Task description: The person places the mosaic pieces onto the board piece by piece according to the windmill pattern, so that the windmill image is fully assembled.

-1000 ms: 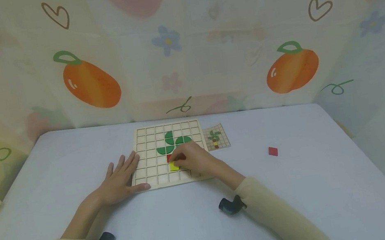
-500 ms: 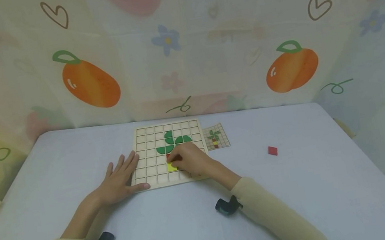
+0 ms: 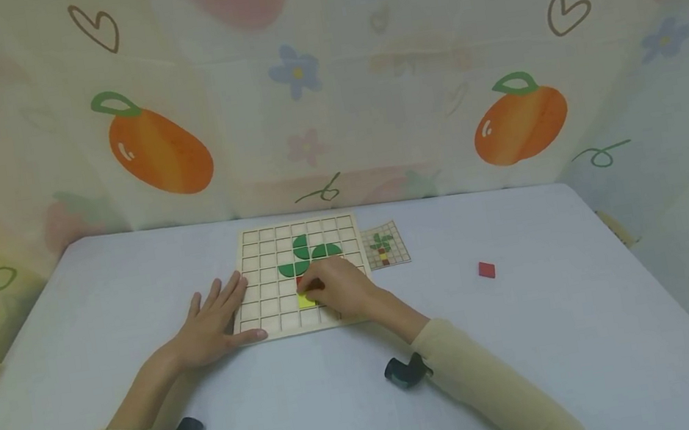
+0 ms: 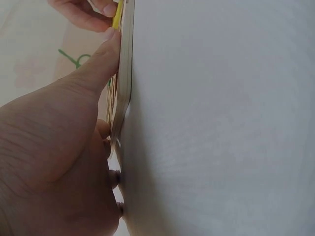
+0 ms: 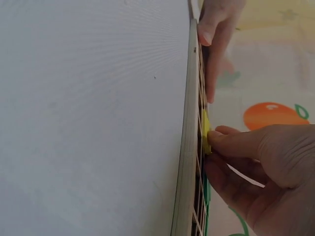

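Observation:
A light wooden grid board (image 3: 270,306) lies on the table with several green rounded pieces (image 3: 326,250) in its cells. Below them sits a red square tile (image 3: 299,281), partly covered by my right hand (image 3: 338,286). That hand's thumb and fingers pinch a yellow square tile (image 3: 307,301) just under the red one; in the right wrist view the yellow tile (image 5: 205,132) leans slightly at the board's surface. My left hand (image 3: 211,329) lies spread at the board's left side, thumb on the near left corner and fingertips along the left edge.
A small pattern card (image 3: 386,244) lies against the board's right side, printed with a green, red and yellow figure. Farther right, a loose red square tile (image 3: 486,269) rests on the white table (image 3: 320,412). A fruit-patterned cloth (image 3: 368,107) hangs behind.
My right hand and the yellow tile have shifted slightly left, bringing the tile closer into line beneath the red one. The left hand stays in place on the board.

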Available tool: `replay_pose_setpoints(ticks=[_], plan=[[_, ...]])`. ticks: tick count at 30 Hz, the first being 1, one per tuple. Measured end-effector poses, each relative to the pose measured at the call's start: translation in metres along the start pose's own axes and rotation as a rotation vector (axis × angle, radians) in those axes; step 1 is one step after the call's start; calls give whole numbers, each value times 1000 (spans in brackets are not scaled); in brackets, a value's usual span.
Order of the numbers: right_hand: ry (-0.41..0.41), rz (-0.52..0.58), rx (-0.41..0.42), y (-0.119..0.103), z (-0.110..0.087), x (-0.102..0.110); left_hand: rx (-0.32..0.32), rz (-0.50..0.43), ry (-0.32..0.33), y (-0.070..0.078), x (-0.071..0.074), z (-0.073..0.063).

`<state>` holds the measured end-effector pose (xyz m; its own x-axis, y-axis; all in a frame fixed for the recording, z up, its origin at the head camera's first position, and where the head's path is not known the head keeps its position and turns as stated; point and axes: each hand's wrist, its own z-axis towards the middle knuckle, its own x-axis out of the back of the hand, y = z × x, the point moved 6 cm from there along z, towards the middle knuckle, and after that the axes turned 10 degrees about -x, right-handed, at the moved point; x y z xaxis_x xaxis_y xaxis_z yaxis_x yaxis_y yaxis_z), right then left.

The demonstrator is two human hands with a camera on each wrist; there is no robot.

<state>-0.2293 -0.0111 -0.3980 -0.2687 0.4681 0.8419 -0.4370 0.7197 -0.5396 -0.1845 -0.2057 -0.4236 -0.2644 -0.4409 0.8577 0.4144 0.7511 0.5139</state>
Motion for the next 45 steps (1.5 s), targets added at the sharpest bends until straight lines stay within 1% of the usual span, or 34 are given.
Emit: replay_pose_setpoints(ticks=[7,14,22,27,33,37,45], plan=[[4,1,7,0,1,-1,-6,8,0,-3,-1,1],[-5,16,7,1,-4,4,-6,5,2,-5,-3,1],[-17,95,-30,14,-13,18,-4,3,8,-4,-3,0],[-17,100,-53,24,-17,27,-5,5,11,-3,-3,1],[24,68,-86,37,-22,41,5,4,6,-5,-4,0],[49,73,-95,47,-28,51,8,5,5,-5,-4,1],[107,67,-65,69,-38,73,12,12,6,-3,-3,1]])
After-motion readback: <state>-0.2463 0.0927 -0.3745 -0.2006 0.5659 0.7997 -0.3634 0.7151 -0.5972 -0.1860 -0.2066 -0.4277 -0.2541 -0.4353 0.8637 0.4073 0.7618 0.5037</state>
